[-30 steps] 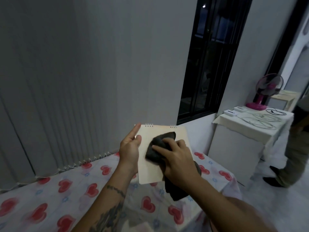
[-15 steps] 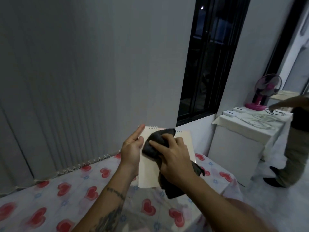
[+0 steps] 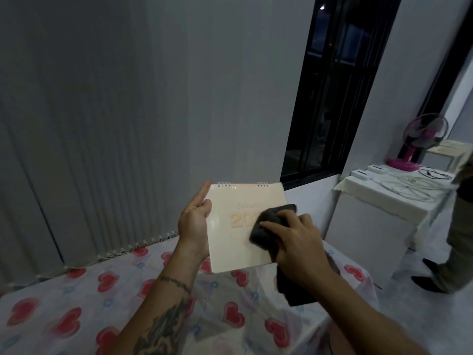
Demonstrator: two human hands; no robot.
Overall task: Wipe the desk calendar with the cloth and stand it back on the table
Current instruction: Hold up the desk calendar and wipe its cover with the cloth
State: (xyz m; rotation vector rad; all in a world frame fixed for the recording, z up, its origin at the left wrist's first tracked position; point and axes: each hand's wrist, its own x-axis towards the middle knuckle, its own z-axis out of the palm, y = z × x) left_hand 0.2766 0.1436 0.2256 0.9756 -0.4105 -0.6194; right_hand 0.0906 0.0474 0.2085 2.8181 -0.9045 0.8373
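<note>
Calendar, cream with wire rings along its top edge, held in the air above the far edge of the table, face toward the camera and clear of the heart-print cover. Left hand grips its left edge, thumb on the front face, fingers extended behind and along that side. Right hand is closed on a dark cloth, pressing a bunched part against the right half of the face, over the end of the printed year; the rest of the cloth hangs below the wrist.

Risks, as judged from this view: support comes from one edge only, so firm pressure on the opposite side could pivot or bend the card, or pull it from the grip. The cloth could snag on the wire rings if the stroke runs to the top. The hanging tail may catch the lower edge. The stand behind is hidden; whether it is folded open cannot be told, and a closed stand would let the calendar fall flat when set down.
</note>
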